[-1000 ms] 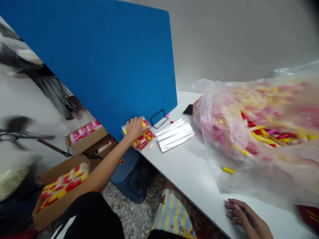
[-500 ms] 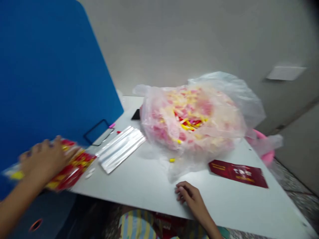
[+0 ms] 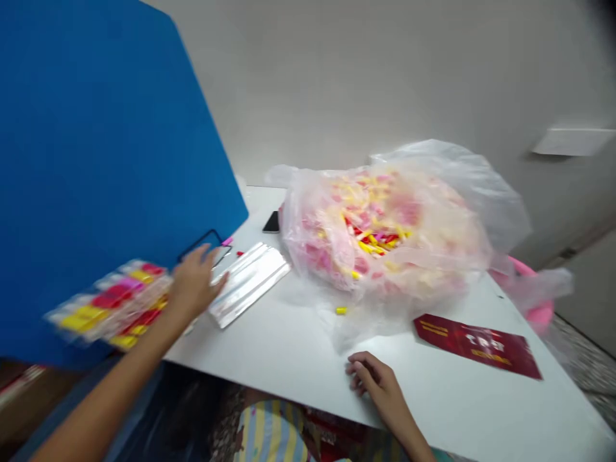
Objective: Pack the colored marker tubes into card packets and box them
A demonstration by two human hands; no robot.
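Risks, briefly: the clear packet (image 3: 110,305) of red, yellow and pink pieces is blurred and appears to lie past the left edge of the bench (image 3: 269,346), against the blue partition (image 3: 110,160), so it could be dropped if it is unsupported. The black wire stand (image 3: 205,247) could be knocked over by the left hand (image 3: 195,283), which is held just in front of it. The large plastic bag (image 3: 385,237) is heaped with similar pieces and sits near the far end of the bench; its slack plastic could be snagged and the contents spilled. The loose yellow piece (image 3: 341,310) by the bag could be rolled off if brushed. The left hand is open with its fingers spread and is seen gripping nothing; the packet is just beside its wrist, but contact cannot be told through the blur. The foil sheet (image 3: 250,285) is just right of that hand. The right hand (image 3: 373,378) rests empty near the front edge, fingers loosely curled, well apart from the packet and nearer the bag and the dark red card (image 3: 476,346).
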